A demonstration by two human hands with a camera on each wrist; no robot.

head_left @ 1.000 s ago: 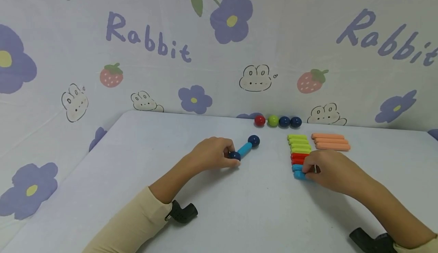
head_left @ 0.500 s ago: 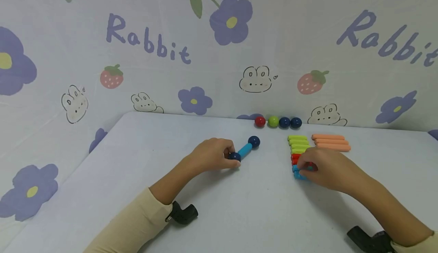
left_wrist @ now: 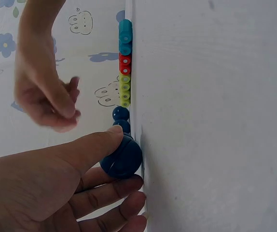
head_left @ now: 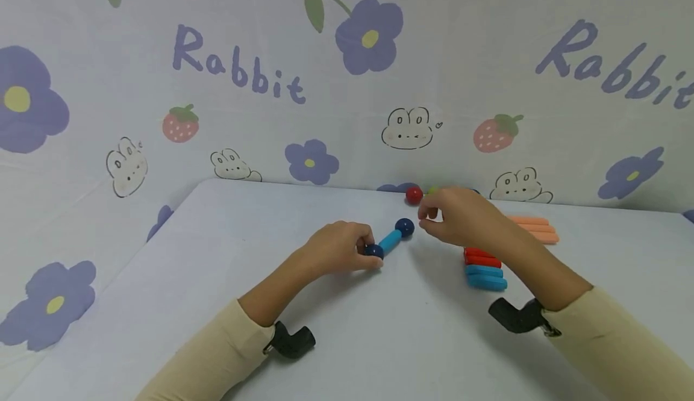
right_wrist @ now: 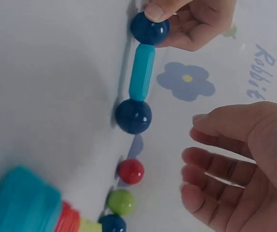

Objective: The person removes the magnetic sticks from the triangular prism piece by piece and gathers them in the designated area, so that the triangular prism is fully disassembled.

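My left hand [head_left: 338, 247] pinches a navy ball [head_left: 374, 251] between thumb and fingers. That ball is joined to a light-blue rod [head_left: 390, 241], with a second navy ball [head_left: 404, 227] at the rod's far end. The joined piece lies slanting on the white table. To its right, my right hand [head_left: 458, 215] hovers above the table, with fingers loosely bent and nothing in them. In the right wrist view the right hand [right_wrist: 247, 154] shows a gap between thumb and fingers, beside the far navy ball [right_wrist: 133, 117]. The left wrist view shows the pinched ball [left_wrist: 122, 158] close up.
Light-blue rods [head_left: 486, 282] and red rods [head_left: 482, 258] lie in a stack at right; the right arm hides the green ones in the head view. Orange rods [head_left: 537, 229] lie behind. At the back edge sit a red ball [head_left: 414, 195], a green ball [right_wrist: 121, 202] and navy balls.
My right hand has left the rod stack and moved up and left toward the far navy ball. My left hand keeps its pinch in the same place.
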